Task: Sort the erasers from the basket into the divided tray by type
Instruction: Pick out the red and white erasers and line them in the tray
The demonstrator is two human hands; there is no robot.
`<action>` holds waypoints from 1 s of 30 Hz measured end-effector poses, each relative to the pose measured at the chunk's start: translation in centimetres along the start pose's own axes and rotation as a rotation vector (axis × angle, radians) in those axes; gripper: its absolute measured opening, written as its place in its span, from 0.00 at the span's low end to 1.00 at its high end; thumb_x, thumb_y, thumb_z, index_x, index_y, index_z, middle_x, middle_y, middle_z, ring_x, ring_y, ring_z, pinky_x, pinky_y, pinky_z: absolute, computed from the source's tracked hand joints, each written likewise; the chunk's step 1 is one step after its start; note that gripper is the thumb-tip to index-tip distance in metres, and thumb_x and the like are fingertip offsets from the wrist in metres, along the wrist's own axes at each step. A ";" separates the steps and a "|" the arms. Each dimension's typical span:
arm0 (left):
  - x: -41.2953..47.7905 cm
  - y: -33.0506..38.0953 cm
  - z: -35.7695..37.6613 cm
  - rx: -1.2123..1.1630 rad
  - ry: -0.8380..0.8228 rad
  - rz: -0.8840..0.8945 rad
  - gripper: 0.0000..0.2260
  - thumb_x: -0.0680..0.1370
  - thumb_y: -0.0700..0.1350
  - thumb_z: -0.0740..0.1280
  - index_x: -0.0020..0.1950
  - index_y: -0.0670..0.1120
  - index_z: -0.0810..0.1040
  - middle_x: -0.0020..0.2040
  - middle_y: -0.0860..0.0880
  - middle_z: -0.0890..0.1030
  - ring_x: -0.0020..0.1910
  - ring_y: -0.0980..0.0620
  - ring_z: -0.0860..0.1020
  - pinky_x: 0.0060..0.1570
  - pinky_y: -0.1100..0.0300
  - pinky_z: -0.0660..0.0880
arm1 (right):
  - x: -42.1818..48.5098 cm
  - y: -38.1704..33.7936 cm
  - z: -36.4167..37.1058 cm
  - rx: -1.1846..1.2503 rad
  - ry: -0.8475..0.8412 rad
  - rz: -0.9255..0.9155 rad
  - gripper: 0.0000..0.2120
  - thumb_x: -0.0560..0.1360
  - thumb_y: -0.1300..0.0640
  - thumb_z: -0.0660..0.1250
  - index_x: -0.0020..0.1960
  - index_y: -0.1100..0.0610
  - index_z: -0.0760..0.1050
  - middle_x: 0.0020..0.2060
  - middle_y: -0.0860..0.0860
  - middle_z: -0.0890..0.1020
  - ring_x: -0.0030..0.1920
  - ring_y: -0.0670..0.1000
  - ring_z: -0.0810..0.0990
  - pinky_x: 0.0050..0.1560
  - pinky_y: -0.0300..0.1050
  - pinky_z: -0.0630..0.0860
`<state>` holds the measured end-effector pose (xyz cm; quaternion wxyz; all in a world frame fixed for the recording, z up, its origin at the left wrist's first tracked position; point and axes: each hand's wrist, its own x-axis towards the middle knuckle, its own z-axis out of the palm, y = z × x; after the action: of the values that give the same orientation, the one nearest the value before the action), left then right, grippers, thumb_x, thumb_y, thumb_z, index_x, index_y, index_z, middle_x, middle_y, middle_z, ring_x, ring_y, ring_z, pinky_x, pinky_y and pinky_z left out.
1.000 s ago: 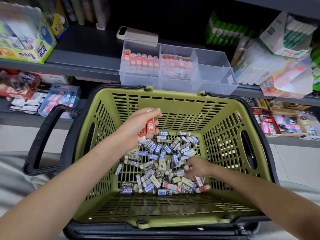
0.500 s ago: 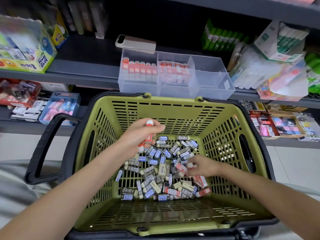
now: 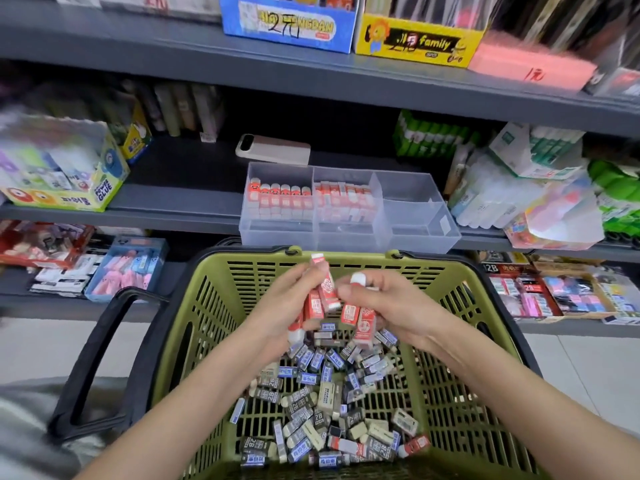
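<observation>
Left hand (image 3: 287, 308) and right hand (image 3: 393, 306), fingers clamped round red-sleeved white erasers (image 3: 321, 295), hover together over the olive slotted plastic basket (image 3: 242, 271) near its far rim, below the clear divided plastic tray (image 3: 420, 233).

Clear glossy plastic tray (image 3: 419, 233), matt green plastic basket (image 3: 460, 341), paper-sleeved erasers (image 3: 332, 386)

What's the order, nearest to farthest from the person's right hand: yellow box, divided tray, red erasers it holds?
1. Red erasers, gripped in the right hand.
2. Divided tray, just beyond the basket.
3. Yellow box, up on the top shelf.
</observation>
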<state>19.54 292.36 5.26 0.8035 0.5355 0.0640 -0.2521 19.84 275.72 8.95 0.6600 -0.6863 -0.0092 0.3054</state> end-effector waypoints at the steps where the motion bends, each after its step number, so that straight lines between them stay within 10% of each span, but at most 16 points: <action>1: 0.2 0.6 -0.3 -0.022 0.001 0.002 0.16 0.69 0.52 0.70 0.50 0.44 0.77 0.29 0.50 0.76 0.21 0.58 0.68 0.16 0.67 0.61 | 0.4 -0.6 0.1 0.024 0.046 -0.065 0.16 0.67 0.54 0.70 0.50 0.63 0.79 0.34 0.51 0.81 0.30 0.46 0.77 0.29 0.38 0.75; 5: 0.7 2.5 -0.9 -0.060 -0.066 0.003 0.20 0.67 0.48 0.72 0.55 0.41 0.75 0.33 0.47 0.78 0.21 0.57 0.70 0.15 0.69 0.62 | 2.6 -2.4 0.8 0.092 0.148 -0.265 0.05 0.71 0.61 0.70 0.45 0.56 0.75 0.30 0.46 0.81 0.29 0.44 0.79 0.28 0.36 0.75; 11: 1.7 5.0 -2.8 -0.069 -0.028 0.077 0.11 0.63 0.45 0.74 0.44 0.46 0.84 0.37 0.43 0.84 0.27 0.52 0.80 0.21 0.65 0.72 | 5.7 -4.2 2.0 0.094 0.169 -0.306 0.21 0.65 0.52 0.74 0.53 0.55 0.71 0.34 0.52 0.83 0.30 0.48 0.81 0.27 0.36 0.74; 15: 2.6 6.4 -3.6 -0.082 0.123 0.131 0.14 0.60 0.45 0.75 0.43 0.42 0.83 0.33 0.44 0.83 0.26 0.53 0.79 0.19 0.67 0.67 | 7.7 -4.9 1.7 0.144 0.228 -0.242 0.10 0.63 0.46 0.72 0.37 0.51 0.78 0.29 0.51 0.80 0.25 0.45 0.74 0.24 0.34 0.70; 21: 3.8 7.9 -4.4 -0.199 0.246 0.200 0.17 0.60 0.44 0.74 0.46 0.42 0.79 0.32 0.45 0.82 0.24 0.53 0.78 0.15 0.69 0.61 | 9.5 -5.4 -0.6 0.455 0.152 -0.123 0.05 0.72 0.63 0.66 0.44 0.63 0.80 0.33 0.53 0.82 0.32 0.46 0.81 0.35 0.35 0.78; 30: 4.4 8.2 -4.2 -0.169 0.261 0.245 0.18 0.59 0.47 0.76 0.47 0.44 0.82 0.35 0.46 0.83 0.27 0.52 0.80 0.19 0.68 0.69 | 10.4 -7.9 -7.9 0.154 0.511 -0.311 0.04 0.71 0.70 0.68 0.40 0.63 0.76 0.25 0.48 0.80 0.24 0.42 0.73 0.26 0.31 0.68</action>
<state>27.90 297.13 8.65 0.8552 0.4981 0.1227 -0.0746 34.80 273.94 11.42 0.7300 -0.6790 0.0752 0.0181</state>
